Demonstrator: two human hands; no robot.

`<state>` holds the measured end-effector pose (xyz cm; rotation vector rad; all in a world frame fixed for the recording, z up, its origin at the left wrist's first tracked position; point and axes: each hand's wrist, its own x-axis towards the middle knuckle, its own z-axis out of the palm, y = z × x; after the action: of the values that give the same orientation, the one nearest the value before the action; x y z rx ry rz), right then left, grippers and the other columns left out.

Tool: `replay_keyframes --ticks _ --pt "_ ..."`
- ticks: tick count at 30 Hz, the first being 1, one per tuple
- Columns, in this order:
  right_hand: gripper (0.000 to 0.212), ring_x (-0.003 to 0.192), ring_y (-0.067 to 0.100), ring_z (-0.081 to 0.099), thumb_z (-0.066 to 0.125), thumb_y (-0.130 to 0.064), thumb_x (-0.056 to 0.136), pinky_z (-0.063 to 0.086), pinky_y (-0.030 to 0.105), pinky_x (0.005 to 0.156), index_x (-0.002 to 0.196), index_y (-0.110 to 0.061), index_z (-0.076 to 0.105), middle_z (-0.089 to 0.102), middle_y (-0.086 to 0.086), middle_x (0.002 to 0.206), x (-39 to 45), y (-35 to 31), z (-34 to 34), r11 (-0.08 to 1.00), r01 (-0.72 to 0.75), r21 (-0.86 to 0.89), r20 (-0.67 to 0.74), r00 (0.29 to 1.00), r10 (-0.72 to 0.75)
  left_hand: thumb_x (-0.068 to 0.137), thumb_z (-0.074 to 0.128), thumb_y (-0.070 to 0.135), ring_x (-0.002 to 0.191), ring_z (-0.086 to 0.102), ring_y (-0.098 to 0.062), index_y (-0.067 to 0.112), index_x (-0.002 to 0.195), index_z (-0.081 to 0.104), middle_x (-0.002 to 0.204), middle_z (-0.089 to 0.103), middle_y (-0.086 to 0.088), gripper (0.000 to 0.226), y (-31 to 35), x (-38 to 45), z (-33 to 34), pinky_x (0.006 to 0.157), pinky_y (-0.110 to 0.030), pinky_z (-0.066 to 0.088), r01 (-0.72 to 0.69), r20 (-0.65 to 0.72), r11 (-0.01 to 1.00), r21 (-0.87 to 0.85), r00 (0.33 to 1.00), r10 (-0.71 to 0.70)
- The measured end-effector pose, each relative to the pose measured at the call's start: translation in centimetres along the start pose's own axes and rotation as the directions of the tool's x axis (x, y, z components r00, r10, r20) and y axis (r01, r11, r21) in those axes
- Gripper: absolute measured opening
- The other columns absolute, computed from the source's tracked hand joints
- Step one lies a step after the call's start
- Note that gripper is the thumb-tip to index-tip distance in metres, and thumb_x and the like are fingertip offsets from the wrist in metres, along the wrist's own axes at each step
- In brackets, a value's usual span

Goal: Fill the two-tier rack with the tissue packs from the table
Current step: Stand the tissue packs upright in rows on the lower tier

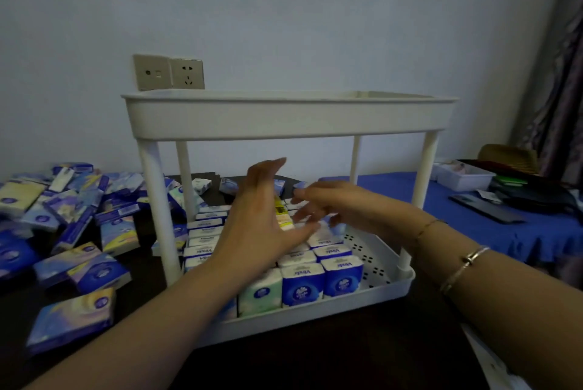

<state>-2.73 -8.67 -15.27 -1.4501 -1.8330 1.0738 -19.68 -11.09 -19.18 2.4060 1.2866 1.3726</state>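
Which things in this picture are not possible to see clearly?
- Top tier inside: head view, hidden by its front wall.
- Right hand fingers: head view, motion blur; its grip is unclear.
- Yellow pack: head view, mostly behind the left hand.
- Middle packs in the lower tier: covered by both hands.

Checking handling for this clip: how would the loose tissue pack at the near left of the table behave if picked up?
The tissue pack lies flat, so it shouldn't roll or tip. Its glossy wrapper looks somewhat slippery. It is probably light and slightly squashy, like the packs in the rack.
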Motion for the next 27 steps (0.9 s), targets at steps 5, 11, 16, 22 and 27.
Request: replay_keyframes --ticks 5,11,16,22,27 --pt "0.024 0.08 0.01 0.062 0.064 -0.028 0.087 0.045 0.029 0.075 0.109 -0.022 0.059 0.067 0.0 0.097 -2.8 -0.2 -0.3 0.998 0.056 -0.008 -0.006 0.998 -0.056 0.054 0.083 0.056 0.126 0.028 -0.005 0.041 0.146 0.004 0.14 0.016 0.018 0.122 1.9 0.8 0.7 0.098 -0.021 0.035 -0.132 0.089 0.99 -0.059 0.987 0.137" --pt "0.041 0.075 0.022 0.064 0.058 -0.003 0.088 0.054 0.035 0.071 0.125 -0.019 0.049 0.064 0.015 0.094 -3.7 -0.4 -1.6 0.983 0.041 0.18 -0.186 0.983 -0.007 0.07 0.059 0.071 0.133 0.022 -0.008 0.038 0.146 0.008 0.146 0.016 0.014 0.098 2.5 1.0 1.0 0.107 -0.029 0.028 -0.05 0.097 0.991 -0.124 0.993 0.063" --pt "0.044 0.069 0.032 0.061 0.06 -0.014 0.086 0.052 0.042 0.055 0.12 -0.007 0.035 0.058 0.018 0.095 -1.9 2.0 -2.6 0.855 0.001 -0.519 -0.614 0.695 -0.373 0.086 0.02 0.07 0.145 0.012 -0.021 0.03 0.145 0.03 0.158 0.016 0.001 0.073 -1.6 0.2 1.4 0.118 -0.046 0.011 0.135 0.268 0.926 0.353 0.933 -0.238" --pt "0.043 0.068 0.029 0.049 0.054 -0.011 0.09 0.039 0.034 0.055 0.122 -0.009 0.027 0.047 0.017 0.102 0.4 5.4 -1.5 0.793 -0.189 -0.579 -0.645 0.701 -0.304 0.094 0.024 0.061 0.146 0.013 -0.019 0.035 0.148 0.024 0.159 0.017 0.004 0.06 -1.9 -0.3 1.7 0.118 -0.051 0.002 0.119 0.41 0.88 0.459 0.851 -0.328" --pt "0.034 0.076 0.029 0.056 0.055 -0.015 0.09 0.044 0.037 0.059 0.114 -0.006 0.034 0.053 0.011 0.086 1.3 7.2 -1.5 0.915 -0.159 -0.37 -0.663 0.735 -0.141 0.095 0.024 0.059 0.146 0.014 -0.018 0.035 0.148 0.024 0.159 0.017 0.004 0.058 -2.1 -0.6 1.6 0.118 -0.049 0.006 0.114 0.409 0.884 0.453 0.855 -0.319"
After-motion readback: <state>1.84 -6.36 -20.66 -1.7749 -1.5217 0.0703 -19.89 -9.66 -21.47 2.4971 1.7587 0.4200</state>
